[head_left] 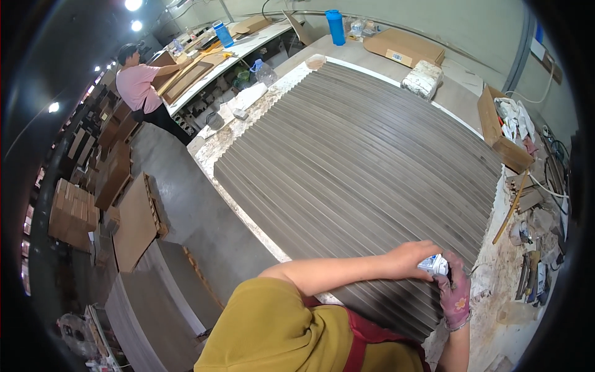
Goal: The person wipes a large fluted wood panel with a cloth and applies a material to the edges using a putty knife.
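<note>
Olive shirt (266, 328) fills the near side of one ribbed panel (359, 167). Over the panel's near right part, two hands meet on one small white container (432, 265): the bare left hand (406, 259) has its fingers wrapped round it, while the right hand (457, 294), pink-gloved, curls at its other end. Pale table (217, 146) edges the panel's left side, with grey floor (192, 204) beyond. Right of the panel, one carton (489, 121) holds cloths (516, 118); past its far edge stands one blue bottle (335, 28).
</note>
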`<control>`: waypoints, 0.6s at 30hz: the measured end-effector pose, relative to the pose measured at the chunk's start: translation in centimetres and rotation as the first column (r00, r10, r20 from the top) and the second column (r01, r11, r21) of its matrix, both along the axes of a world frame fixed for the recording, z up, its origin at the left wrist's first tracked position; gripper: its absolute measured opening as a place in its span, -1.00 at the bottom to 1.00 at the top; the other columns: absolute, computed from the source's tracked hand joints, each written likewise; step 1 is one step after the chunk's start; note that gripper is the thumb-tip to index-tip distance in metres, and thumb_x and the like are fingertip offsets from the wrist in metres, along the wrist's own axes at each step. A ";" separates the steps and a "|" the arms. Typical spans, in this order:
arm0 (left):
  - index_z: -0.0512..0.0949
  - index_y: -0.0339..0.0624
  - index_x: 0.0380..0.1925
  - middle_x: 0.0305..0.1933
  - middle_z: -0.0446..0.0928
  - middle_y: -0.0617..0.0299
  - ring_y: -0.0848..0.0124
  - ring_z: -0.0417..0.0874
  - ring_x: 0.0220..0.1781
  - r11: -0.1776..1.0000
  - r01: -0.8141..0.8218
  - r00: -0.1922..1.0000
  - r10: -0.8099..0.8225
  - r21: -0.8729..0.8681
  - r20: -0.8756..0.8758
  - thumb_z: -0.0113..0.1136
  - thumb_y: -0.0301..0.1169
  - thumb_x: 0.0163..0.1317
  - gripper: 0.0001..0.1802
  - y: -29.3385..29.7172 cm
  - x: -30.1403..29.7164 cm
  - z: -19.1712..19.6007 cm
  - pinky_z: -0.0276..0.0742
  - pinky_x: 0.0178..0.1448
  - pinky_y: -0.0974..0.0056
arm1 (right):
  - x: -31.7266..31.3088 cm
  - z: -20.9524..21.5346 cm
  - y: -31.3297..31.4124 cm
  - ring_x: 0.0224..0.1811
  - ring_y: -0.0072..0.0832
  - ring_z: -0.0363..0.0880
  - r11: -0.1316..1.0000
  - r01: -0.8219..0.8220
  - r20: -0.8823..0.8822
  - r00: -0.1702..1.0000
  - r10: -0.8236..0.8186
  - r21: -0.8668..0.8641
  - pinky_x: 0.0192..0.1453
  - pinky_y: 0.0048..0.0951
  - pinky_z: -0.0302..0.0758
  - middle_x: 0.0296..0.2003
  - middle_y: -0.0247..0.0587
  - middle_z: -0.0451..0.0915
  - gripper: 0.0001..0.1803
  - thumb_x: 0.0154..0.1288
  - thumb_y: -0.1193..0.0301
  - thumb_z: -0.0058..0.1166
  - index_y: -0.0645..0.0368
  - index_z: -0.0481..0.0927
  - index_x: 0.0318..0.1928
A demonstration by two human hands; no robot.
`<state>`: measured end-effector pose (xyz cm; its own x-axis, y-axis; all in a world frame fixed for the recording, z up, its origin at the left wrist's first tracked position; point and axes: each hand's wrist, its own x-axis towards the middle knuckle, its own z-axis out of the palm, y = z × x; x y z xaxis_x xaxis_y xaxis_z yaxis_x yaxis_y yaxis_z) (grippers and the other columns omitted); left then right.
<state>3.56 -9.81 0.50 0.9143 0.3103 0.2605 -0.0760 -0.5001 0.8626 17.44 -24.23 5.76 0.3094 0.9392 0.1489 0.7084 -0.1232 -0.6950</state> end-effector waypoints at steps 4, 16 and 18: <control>0.43 -0.11 -0.02 -0.21 0.39 0.13 0.12 0.54 -0.15 0.941 -0.109 0.993 0.086 0.320 0.086 0.41 -0.30 -0.08 -0.42 -0.9 0.8 -0.1 0.50 -0.11 0.13 | 0.9 -2.1 -0.9 -0.27 -0.30 0.62 0.989 0.127 -0.215 0.966 -0.141 -0.078 -0.19 -0.38 0.49 -0.29 -0.06 0.60 -0.46 0.17 0.14 0.25 0.22 0.48 0.05; 0.41 -0.14 0.03 -0.16 0.44 0.02 0.00 0.54 -0.12 0.977 -0.008 0.988 0.040 0.213 -0.146 0.37 -0.35 -0.04 -0.42 -2.5 1.6 0.2 0.53 -0.14 0.06 | 0.5 -0.9 -2.6 -0.15 -0.16 0.65 0.957 0.121 -0.273 0.942 -0.195 -0.264 -0.09 -0.27 0.54 -0.13 -0.03 0.61 -0.42 0.18 0.07 0.25 0.12 0.43 0.10; 0.41 -0.13 0.06 -0.16 0.44 0.03 0.00 0.54 -0.15 0.957 -0.007 0.990 0.047 0.290 -0.130 0.39 -0.38 -0.08 -0.38 -3.1 2.3 0.1 0.52 -0.16 0.05 | 1.2 -1.8 -3.1 -0.18 -0.15 0.66 0.967 0.151 -0.380 0.898 -0.221 -0.207 -0.14 -0.25 0.55 -0.24 -0.03 0.64 -0.39 0.16 -0.06 0.23 0.10 0.47 0.05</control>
